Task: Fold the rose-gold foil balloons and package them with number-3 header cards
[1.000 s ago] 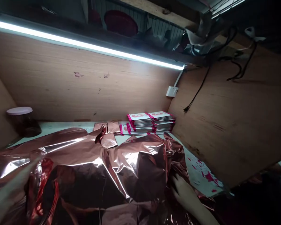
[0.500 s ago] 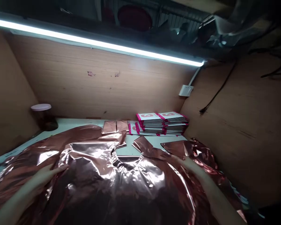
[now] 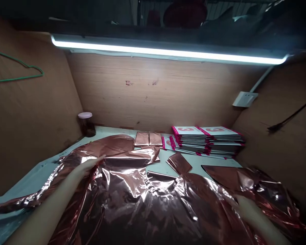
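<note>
A large, shiny rose-gold foil balloon (image 3: 168,211) lies flat and uninflated before me, with a puckered, curved notch at its top edge. My left hand (image 3: 89,165) rests at its upper left edge, fingers stretched out over the foil. At the right side of the balloon is my right hand (image 3: 242,204), touching the foil; its fingers are blurred and partly lost against the shine. More rose-gold foil (image 3: 117,144) spreads behind my left hand, and another foil piece (image 3: 255,182) lies beyond my right hand.
Stacked cards (image 3: 209,141) printed with a 3 stand at the back right. Folded foil packets (image 3: 148,139) lie beside them, another packet (image 3: 180,163) nearer me. A lidded jar (image 3: 87,125) occupies the back left corner. Wooden panels (image 3: 153,92) enclose the table (image 3: 102,131).
The view has swung left, so everything sits further right in the picture. My left hand has moved forward along the balloon's left edge. The right hand stays at the right side.
</note>
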